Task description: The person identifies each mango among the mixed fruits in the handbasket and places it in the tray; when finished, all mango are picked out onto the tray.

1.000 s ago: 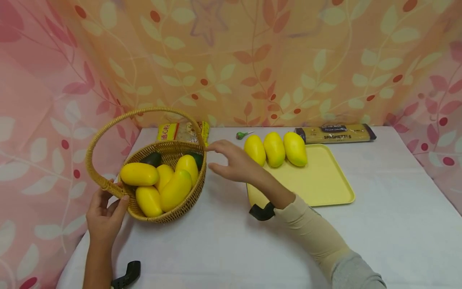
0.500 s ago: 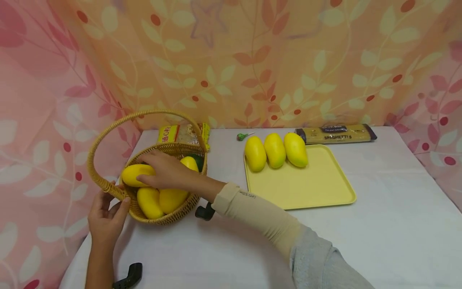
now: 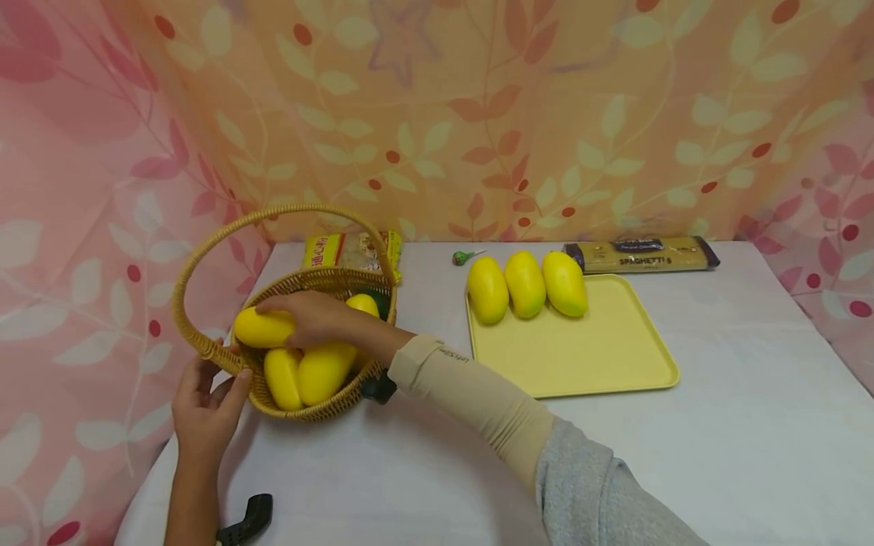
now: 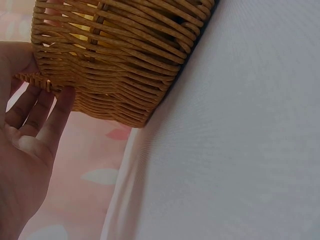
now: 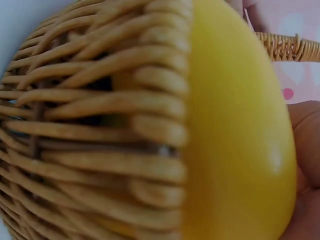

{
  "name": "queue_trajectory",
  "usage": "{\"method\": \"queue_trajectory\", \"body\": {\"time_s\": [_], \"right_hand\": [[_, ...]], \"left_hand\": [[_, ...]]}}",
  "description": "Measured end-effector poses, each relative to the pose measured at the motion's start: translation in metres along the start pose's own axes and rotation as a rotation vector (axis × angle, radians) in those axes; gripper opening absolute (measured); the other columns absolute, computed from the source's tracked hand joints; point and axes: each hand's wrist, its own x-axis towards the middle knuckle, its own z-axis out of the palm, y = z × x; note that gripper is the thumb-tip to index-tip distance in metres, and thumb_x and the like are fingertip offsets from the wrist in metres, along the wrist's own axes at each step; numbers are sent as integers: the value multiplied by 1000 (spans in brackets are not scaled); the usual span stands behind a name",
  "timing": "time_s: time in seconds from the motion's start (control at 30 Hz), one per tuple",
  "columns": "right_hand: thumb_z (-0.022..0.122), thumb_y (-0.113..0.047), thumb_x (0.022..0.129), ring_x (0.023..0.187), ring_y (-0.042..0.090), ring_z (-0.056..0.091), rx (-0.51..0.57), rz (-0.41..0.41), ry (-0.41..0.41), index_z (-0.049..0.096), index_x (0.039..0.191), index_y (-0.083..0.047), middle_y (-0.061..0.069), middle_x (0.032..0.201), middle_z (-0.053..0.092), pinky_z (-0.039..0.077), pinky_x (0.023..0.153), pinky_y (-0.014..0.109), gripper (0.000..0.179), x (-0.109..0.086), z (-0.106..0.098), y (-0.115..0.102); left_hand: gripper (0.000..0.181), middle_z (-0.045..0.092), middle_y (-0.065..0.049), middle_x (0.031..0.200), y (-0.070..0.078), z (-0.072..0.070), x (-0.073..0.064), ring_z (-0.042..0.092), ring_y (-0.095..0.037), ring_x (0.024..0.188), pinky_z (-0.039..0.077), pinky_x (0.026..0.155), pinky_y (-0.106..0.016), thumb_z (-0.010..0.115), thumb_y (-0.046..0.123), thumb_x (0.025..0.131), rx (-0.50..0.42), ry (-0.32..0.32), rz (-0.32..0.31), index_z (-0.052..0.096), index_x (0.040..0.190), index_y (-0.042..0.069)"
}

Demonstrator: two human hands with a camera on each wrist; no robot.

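Note:
A wicker basket (image 3: 319, 412) with a tall hoop handle (image 3: 180, 299) stands at the left, holding several yellow mangoes. My left hand (image 3: 205, 413) pinches its left rim near the foot of the handle; the left wrist view shows the fingers against the woven wall (image 4: 120, 65). Reaching in from the right, my right hand (image 3: 315, 318) grips the leftmost mango (image 3: 262, 329), thumb and fingers around it. Other mangoes (image 3: 328, 375) lie below and beside that hand, partly hidden by it. In the right wrist view a mango (image 5: 235, 130) bulges over the rim, largely covering the hand (image 5: 307, 145).
Three mangoes (image 3: 526, 285) lie in a row along the back left of a yellow tray (image 3: 580, 360). A spaghetti pack (image 3: 642, 256), a green lollipop (image 3: 462, 258) and a yellow food packet (image 3: 334, 250) lie along the back. Something dark green (image 3: 377, 300) shows inside the basket.
The right hand has moved left from beside the basket, in over the fruit, and now grips the leftmost mango. The left hand keeps hold of the rim.

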Motion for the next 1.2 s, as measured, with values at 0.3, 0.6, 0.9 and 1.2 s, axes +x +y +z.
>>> {"method": "queue_trajectory", "body": {"time_s": [0.3,0.6,0.9,1.2], "right_hand": [[67,-22,97,122,3,48,-43,-126,69,57,144,-27,-9,140,55,38,97,13,48,0,2,4],[77,-20,90,110,10,48,-78,-102,-16,26,158,-41,0,140,45,45,89,18,87,-11,-2,2],[79,-25,88,109,8,47,-45,-161,1,26,159,-35,-7,139,52,45,86,18,89,-15,-4,9],[79,-29,88,119,4,47,122,-185,177,25,160,-33,-9,149,47,40,97,16,90,-21,4,20]], "left_hand": [[60,60,-20,125,2,1,0,58,-23,115,50,93,-18,64,-22,84,60,11,-27,53,140,-2],[58,58,-21,127,3,1,0,58,-23,117,50,92,-17,64,-20,85,85,22,-67,51,140,-5],[58,57,-23,127,4,1,0,57,-26,118,50,93,-18,63,-22,85,8,16,-56,50,140,-6],[58,58,-22,124,4,1,-1,57,-26,115,50,92,-18,62,-23,83,-20,16,-46,52,138,-6]]}}
